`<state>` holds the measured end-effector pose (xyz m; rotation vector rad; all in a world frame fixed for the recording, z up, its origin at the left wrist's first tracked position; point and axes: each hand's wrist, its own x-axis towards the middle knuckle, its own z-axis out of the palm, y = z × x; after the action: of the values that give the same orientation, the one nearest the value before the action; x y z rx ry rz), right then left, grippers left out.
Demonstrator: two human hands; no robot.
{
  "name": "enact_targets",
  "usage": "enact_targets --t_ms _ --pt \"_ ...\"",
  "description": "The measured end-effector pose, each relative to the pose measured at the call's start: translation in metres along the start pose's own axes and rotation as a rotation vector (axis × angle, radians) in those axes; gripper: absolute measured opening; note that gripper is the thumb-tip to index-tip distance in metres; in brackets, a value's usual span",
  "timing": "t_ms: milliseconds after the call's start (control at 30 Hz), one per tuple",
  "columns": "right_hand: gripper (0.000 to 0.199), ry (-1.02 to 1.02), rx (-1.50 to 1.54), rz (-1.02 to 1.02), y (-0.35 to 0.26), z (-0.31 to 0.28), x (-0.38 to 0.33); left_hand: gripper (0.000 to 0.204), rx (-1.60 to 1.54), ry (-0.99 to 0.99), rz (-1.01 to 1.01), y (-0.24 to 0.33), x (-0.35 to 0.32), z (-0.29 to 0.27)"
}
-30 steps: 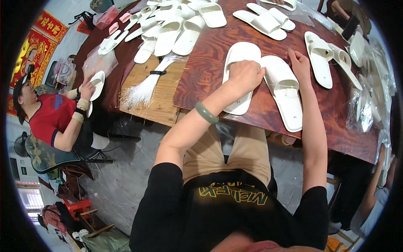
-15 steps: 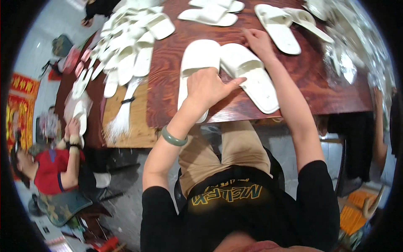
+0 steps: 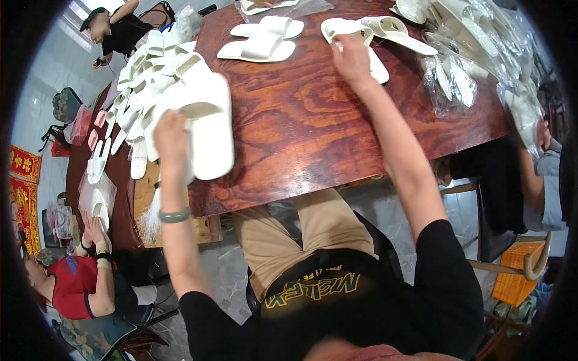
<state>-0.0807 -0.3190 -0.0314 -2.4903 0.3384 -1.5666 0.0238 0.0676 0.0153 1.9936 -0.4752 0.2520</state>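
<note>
My left hand is closed on the edge of a white slipper, raised at the table's left side beside the slipper pile. The slipper is blurred; a pale edge shows behind it, and I cannot tell whether a second one is in the hand. Farther right, my right hand lies over another white slipper, its fingers curled at the strap and partly hidden. That slipper's mate rests beside it at an angle. Another pair of white slippers lies at the far middle of the table.
A heap of white slippers covers the left side. Plastic-wrapped slippers crowd the right end of the red-brown wooden table. White strands hang at the left front. A co-worker in red handles a bagged slipper; others sit around.
The white slippers in front of me have left their spot; my left hand has swung left, carrying a slipper. My right hand has reached onto the slipper at the far right.
</note>
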Motion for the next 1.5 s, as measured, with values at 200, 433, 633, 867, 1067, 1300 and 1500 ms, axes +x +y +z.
enact_targets --t_ms 200,433,633,867,1067,1300,1500 --pt "0.046 -0.365 -0.639 0.142 0.083 -0.012 0.053 0.031 0.379 0.162 -0.004 -0.105 0.066 -0.132" --pt "0.066 -0.573 -0.331 0.307 0.129 0.011 0.067 0.044 0.677 0.043 -0.191 -0.166 0.048 -0.13" --pt "0.031 -0.496 -0.199 0.199 0.088 0.028 0.062 0.052 0.696 0.208 -0.083 -0.102 0.013 -0.143" --pt "0.031 -0.304 -0.065 0.115 0.012 -0.022 0.061 0.036 0.126 0.055 0.003 -0.024 -0.017 -0.097" --pt "0.036 -0.493 -0.019 0.233 -0.091 -0.056 0.016 0.076 0.328 -0.36 0.222 0.081 -0.066 0.019" --pt "0.028 -0.562 0.165 0.042 -0.141 -0.07 -0.052 0.055 0.541 -0.455 0.382 0.046 -0.074 0.068" --pt "0.036 -0.765 0.16 -0.188 -0.175 -0.113 -0.04 0.053 0.529 -0.405 0.351 0.028 -0.067 0.034"
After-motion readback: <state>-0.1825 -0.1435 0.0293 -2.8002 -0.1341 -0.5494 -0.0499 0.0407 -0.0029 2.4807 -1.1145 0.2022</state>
